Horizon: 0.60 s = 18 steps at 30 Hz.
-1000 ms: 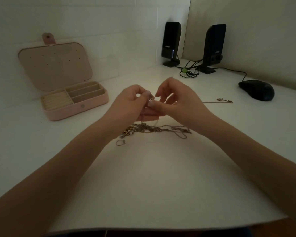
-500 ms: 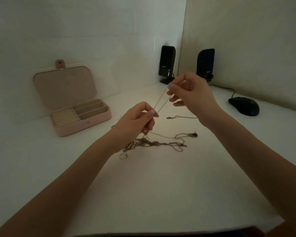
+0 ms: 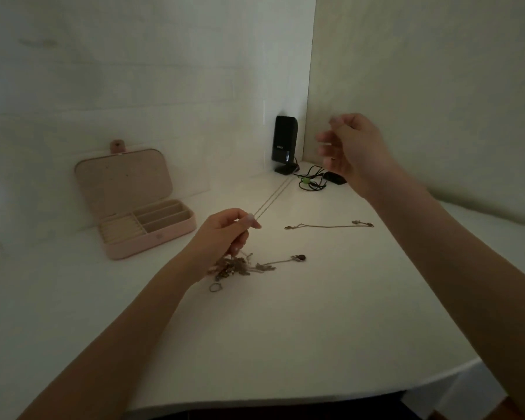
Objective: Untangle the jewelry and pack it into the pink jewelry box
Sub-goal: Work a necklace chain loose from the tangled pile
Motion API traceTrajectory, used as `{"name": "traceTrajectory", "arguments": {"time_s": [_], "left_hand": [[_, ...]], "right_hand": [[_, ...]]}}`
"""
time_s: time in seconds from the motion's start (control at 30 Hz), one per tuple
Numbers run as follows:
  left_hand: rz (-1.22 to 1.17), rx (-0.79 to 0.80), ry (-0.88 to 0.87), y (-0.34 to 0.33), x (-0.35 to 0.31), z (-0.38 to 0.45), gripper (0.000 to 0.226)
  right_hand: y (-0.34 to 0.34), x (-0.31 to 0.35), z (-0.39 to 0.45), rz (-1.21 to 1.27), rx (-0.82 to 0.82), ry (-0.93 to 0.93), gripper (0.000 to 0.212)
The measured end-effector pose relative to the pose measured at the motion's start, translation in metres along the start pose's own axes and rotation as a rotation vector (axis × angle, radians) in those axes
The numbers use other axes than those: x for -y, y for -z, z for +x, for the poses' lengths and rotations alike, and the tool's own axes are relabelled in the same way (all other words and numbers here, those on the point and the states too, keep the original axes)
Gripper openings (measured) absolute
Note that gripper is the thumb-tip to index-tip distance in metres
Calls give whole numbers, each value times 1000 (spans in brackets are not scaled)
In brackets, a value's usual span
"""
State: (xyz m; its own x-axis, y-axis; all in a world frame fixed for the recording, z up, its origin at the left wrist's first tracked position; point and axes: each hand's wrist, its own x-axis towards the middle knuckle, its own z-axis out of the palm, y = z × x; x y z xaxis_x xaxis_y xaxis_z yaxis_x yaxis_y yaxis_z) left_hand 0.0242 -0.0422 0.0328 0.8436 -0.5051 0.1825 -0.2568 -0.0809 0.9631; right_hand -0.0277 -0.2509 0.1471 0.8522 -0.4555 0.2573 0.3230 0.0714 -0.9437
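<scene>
A thin chain (image 3: 273, 199) runs taut from my left hand (image 3: 225, 234), which pinches its lower end, up toward my raised right hand (image 3: 350, 148), whose curled fingers appear to pinch the far end; that hand is blurred. Under my left hand a tangle of jewelry (image 3: 234, 266) lies on the white table (image 3: 255, 344), with a small ring (image 3: 215, 287) beside it and a dark pendant (image 3: 300, 257) on a trailing chain. A separate necklace (image 3: 328, 226) lies stretched out to the right. The pink jewelry box (image 3: 152, 239) stands open at the left, its lid upright.
A black speaker (image 3: 284, 144) stands in the back corner with coiled cables (image 3: 311, 180) beside it. My right hand hides most of a second speaker. The table's front edge curves across the bottom of the view.
My right hand has risen up and to the right, drawing the thin chain longer and tighter. My left hand keeps its pinch above the tangle. The view has tilted, and the mouse is out of sight.
</scene>
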Motion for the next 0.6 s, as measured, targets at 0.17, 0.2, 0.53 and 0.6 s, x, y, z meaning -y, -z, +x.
{"name": "traceTrajectory", "arguments": {"time_s": [0.17,0.2,0.53,0.6], "left_hand": [[-37,-58,41,14,5,5,29],[-21,-56,46,17,5,7,28],[99,-3,82,31,1,8,29],[181,67,79,29,-5,5,28]], "right_hand": [[30,-15,7,56,-81,-65,12],[36,-19,7,51,-96,-75,13],[74,-37,9,87,-189,-93,5],[71,-39,8,59,-107,-91,8]]}}
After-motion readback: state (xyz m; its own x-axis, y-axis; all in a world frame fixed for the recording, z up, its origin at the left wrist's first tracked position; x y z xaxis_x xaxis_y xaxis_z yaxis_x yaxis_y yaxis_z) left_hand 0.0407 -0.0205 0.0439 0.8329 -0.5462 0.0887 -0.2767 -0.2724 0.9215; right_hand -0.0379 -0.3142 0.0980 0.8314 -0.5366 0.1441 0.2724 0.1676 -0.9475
